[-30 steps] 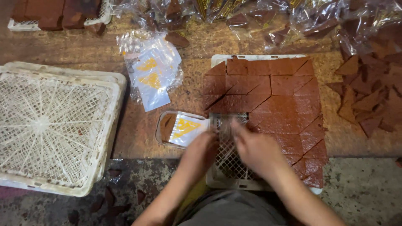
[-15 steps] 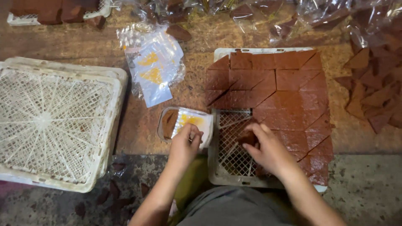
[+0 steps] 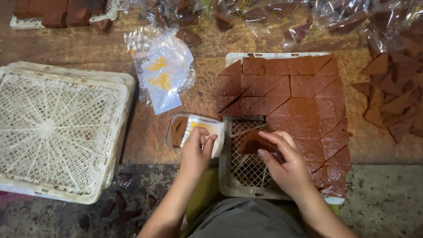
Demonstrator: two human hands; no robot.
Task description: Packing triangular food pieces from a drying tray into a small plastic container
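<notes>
A white mesh tray [image 3: 233, 185] in front of me carries several flat brown diamond-shaped slabs [image 3: 304, 94]; its near-left part shows bare mesh. My right hand [image 3: 282, 163] grips one brown slab piece [image 3: 252, 143] lifted over the bare mesh. My left hand [image 3: 197, 152] pinches the edge of a small clear bag with a white and yellow label [image 3: 200, 130], which lies just left of the tray and holds a brown piece inside.
A stack of empty white mesh trays [image 3: 57, 132] fills the left. A pile of clear labelled bags [image 3: 161, 75] lies beyond the small bag. Loose brown pieces [image 3: 392, 101] sit at the right, more in plastic wrap [image 3: 308, 17] along the back.
My left hand moved left from the tray onto the small bag. My right hand picked a brown slab piece up off the tray.
</notes>
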